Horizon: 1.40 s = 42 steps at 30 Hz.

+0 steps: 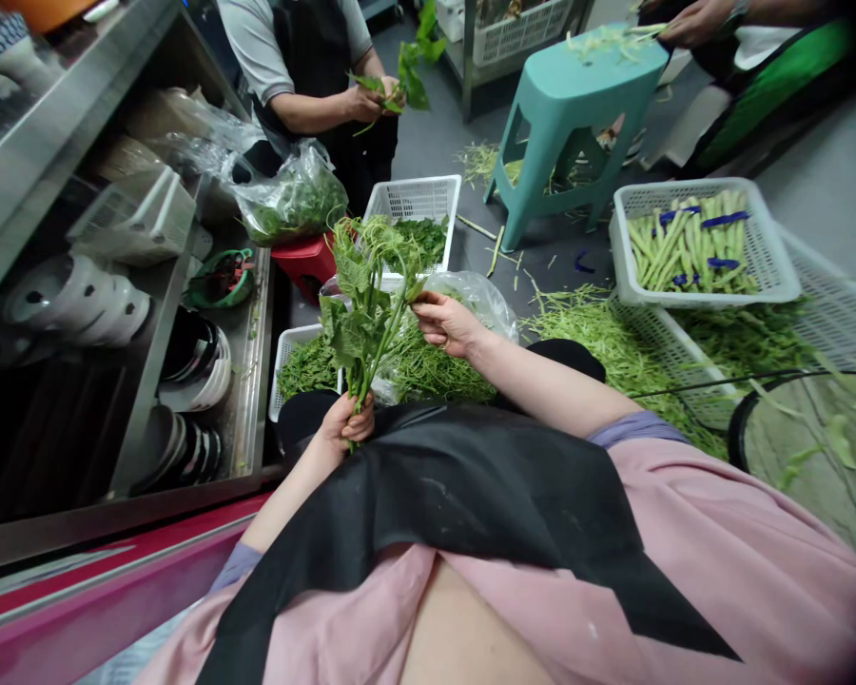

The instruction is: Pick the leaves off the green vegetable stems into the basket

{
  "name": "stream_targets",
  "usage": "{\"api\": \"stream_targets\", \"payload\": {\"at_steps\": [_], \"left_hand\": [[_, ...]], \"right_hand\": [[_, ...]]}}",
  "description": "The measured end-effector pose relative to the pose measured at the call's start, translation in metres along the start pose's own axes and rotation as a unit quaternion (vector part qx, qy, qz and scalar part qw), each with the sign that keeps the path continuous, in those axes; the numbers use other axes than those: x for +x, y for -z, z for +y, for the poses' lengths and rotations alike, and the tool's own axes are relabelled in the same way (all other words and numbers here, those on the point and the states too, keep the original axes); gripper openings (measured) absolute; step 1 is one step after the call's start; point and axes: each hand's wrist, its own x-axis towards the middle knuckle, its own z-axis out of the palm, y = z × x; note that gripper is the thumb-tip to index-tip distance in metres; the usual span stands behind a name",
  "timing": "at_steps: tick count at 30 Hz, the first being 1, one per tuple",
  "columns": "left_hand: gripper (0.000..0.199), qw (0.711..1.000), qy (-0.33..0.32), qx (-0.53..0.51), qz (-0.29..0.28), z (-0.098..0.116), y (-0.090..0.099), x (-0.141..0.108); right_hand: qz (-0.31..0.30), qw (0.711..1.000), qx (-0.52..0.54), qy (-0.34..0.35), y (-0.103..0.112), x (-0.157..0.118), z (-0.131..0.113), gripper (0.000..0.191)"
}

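A grey floor [435, 143] strewn with green scraps spreads between a metal shelf unit [257, 381] on the left and a teal stool [599, 67] at the far right. In the head view, the person's left hand [349, 420] closes in a fist around the lower stems of a bunch of leafy greens [360, 333], which stands roughly upright above the lap, before a black apron [485, 476]. The right hand [448, 323] reaches in from the side, thumb and forefinger pinching a stem or leaf at the bunch's upper right edge; which of the two I cannot tell. Beyond the bunch sits a white basket [414, 200] partly filled with greens; a smaller white basket [280, 371] of greens is near the left hand. More greens lie below the right hand, beside clear plastic [481, 293]. To the right, a basket [777, 252] holds tied bundles of long beans [691, 243]. A co-worker [321, 57] opposite holds leafy stems [410, 81] in both hands.
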Motion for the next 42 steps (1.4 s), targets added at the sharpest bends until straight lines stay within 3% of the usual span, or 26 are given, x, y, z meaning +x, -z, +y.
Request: {"api": "stream_targets", "payload": {"at_steps": [9, 15, 23, 26, 28, 30, 32, 35, 37, 40, 42], "left_hand": [[0.030, 1.000, 0.024, 0.002, 0.020, -0.002, 0.002, 0.001], [0.029, 1.000, 0.020, 0.019, 0.003, -0.003, 0.002, -0.001], [0.037, 0.999, 0.018, 0.040, 0.008, -0.005, 0.004, -0.003], [0.037, 0.998, 0.012, 0.054, 0.019, -0.003, 0.002, -0.005], [0.038, 0.997, 0.013, 0.070, 0.024, -0.003, 0.001, -0.007], [0.040, 0.996, 0.015, 0.085, 0.032, -0.003, 0.002, -0.011], [0.042, 0.994, 0.015, 0.096, 0.040, -0.003, 0.004, -0.015], [0.044, 0.994, 0.005, 0.100, 0.039, -0.004, 0.007, -0.021], [0.044, 0.995, -0.003, 0.096, 0.030, -0.004, 0.009, -0.023], [0.045, 0.995, -0.005, 0.095, 0.019, -0.005, 0.009, -0.024], [0.045, 0.994, -0.001, 0.102, 0.023, -0.006, 0.010, -0.024]], "right_hand": [[-0.033, 0.997, -0.043, 0.048, 0.002, -0.001, 0.002, 0.045], [-0.003, 0.989, -0.097, 0.109, -0.001, -0.002, 0.005, 0.043], [0.013, 0.975, -0.171, 0.138, 0.002, 0.000, 0.011, 0.040], [0.031, 0.925, -0.304, 0.225, 0.010, 0.003, 0.010, 0.027], [0.107, 0.858, -0.408, 0.293, 0.023, 0.009, 0.006, 0.019], [0.208, 0.796, -0.483, 0.301, 0.039, 0.018, 0.001, 0.021], [0.253, 0.753, -0.564, 0.226, 0.058, 0.027, 0.001, 0.026], [0.192, 0.697, -0.690, 0.025, 0.079, 0.035, 0.019, 0.026], [0.149, 0.674, -0.720, -0.069, 0.085, 0.034, 0.038, 0.024], [0.131, 0.666, -0.727, -0.100, 0.086, 0.028, 0.054, 0.027], [0.132, 0.657, -0.737, -0.084, 0.081, 0.025, 0.045, 0.033]]}}
